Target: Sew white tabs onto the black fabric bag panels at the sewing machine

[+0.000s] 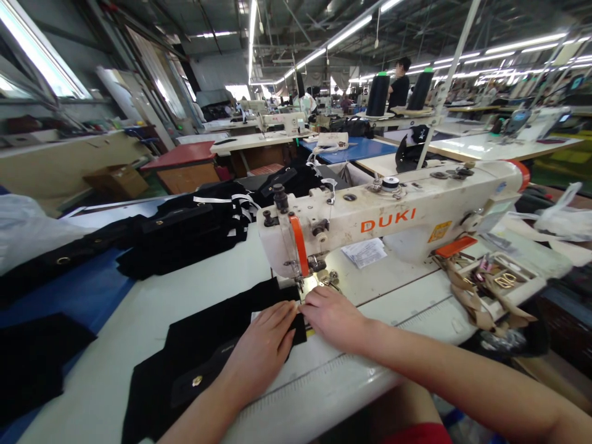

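A black fabric panel (208,324) lies on the bed of the sewing machine (388,213), its far right corner beside the needle and presser foot (301,287). A flat black piece with a gold-coloured metal fitting (197,381) rests on the panel. My left hand (259,345) lies flat on the fabric, fingers stretched toward the needle; a bit of white shows beside it. Just right of the needle, my right hand (330,317) has its fingers bent and pressed together at the panel's edge. Something small and whitish is at the meeting fingertips, too covered to name.
More black pieces (185,234) with white strips lie behind the machine bed. At right sits a tray (513,287) with metal rings and tan straps. Folded paper (364,251) lies under the machine arm. Thread cones (378,95) stand behind, and a person (399,86) is farther back.
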